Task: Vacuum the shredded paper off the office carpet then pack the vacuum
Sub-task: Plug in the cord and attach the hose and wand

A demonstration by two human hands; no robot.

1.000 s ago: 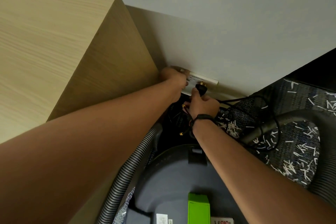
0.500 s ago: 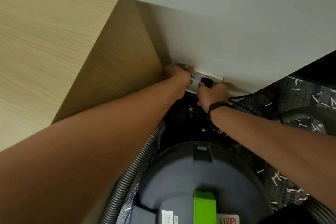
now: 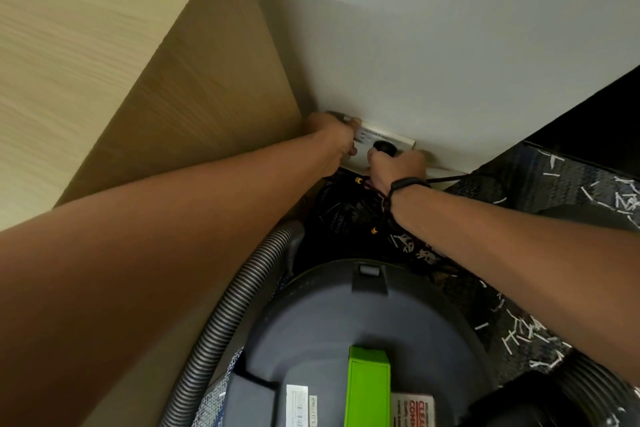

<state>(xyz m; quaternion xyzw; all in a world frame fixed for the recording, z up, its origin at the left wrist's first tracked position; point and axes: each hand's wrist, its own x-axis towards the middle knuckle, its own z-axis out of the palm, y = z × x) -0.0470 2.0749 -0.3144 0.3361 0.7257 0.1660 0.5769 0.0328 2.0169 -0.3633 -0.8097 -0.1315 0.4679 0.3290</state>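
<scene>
My right hand [image 3: 398,166] grips the black plug [image 3: 382,147] against the face of the white wall socket [image 3: 398,141], low on the wall. My left hand [image 3: 332,139] holds the socket's left end, thumb on its top edge and fingers curled below. The plug's black cord [image 3: 450,179] trails right over the carpet. Below my arms stands the grey vacuum [image 3: 329,322] with a green button [image 3: 369,388], its ribbed hose [image 3: 221,315] running down the left. White shredded paper [image 3: 519,333] lies scattered on the dark carpet at the right.
A tall wooden cabinet [image 3: 173,80] closes off the left, right beside the socket. The grey wall [image 3: 433,45] fills the top. A tangle of dark cables [image 3: 349,211] lies between the vacuum and the wall. More paper shreds [image 3: 623,198] lie at the far right.
My right hand has carried the plug up from the cable tangle to the socket face. My left hand has stayed on the socket. The view has moved closer.
</scene>
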